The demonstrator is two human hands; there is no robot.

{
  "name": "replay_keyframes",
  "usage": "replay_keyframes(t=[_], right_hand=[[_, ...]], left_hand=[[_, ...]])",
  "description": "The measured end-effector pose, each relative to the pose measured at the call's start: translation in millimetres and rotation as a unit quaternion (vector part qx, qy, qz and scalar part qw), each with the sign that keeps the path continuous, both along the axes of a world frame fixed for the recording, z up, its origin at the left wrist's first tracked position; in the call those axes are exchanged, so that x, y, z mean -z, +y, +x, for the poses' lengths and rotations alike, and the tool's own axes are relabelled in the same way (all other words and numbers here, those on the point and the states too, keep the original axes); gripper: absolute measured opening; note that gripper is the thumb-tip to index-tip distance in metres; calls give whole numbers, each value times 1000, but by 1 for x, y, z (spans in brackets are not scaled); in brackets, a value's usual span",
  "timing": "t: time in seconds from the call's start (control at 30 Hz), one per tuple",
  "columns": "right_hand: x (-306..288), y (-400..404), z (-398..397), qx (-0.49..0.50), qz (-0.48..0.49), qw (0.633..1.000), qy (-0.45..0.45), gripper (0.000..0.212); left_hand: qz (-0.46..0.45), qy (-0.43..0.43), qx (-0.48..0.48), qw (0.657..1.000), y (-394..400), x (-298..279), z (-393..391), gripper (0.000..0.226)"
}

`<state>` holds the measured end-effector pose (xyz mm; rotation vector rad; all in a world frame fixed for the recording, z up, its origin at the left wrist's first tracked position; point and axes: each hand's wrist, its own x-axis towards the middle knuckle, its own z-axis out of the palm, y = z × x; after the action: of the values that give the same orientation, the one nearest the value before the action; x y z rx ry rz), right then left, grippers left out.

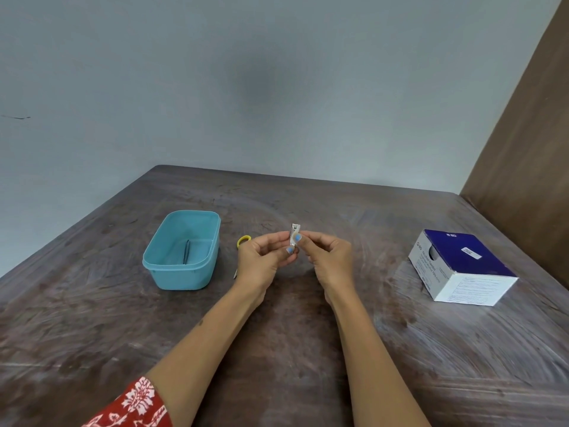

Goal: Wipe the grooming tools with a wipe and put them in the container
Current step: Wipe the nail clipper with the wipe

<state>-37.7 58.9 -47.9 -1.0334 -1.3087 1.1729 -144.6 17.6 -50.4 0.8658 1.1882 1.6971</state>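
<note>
Both hands meet above the middle of the brown surface, the left hand and right hand each pinching a small metal nail clipper between curled fingers. The teal container sits left, holding 1 slim dark tool.

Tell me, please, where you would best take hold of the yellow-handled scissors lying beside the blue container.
Probably by the yellow handle loop, coming from above on its far side. The scissors lie flat on the table, and the left hand hides their middle, so only that loop and the tip show.
</note>
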Motion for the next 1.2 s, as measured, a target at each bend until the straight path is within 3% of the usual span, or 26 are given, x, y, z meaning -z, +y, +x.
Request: replay_keyframes(t=[0.3,0.47,0.73,1.2], right_hand=[[-8,-7,1,-37,-20,998,47,7],[-9,-6,2,-52,-35,998,21,5],[-12,-7,2,-29,-21,995,94,7],[-12,-7,4,-14,-14,998,52,9]], left_hand=[[-1,-13,7,1000,-2,-5,-3,32],[-18,-38,29,999,-1,-6,-5,28],[-15,-29,83,996,-2,-5,0,16],[-39,3,61,997,-3,-8,-3,13]])
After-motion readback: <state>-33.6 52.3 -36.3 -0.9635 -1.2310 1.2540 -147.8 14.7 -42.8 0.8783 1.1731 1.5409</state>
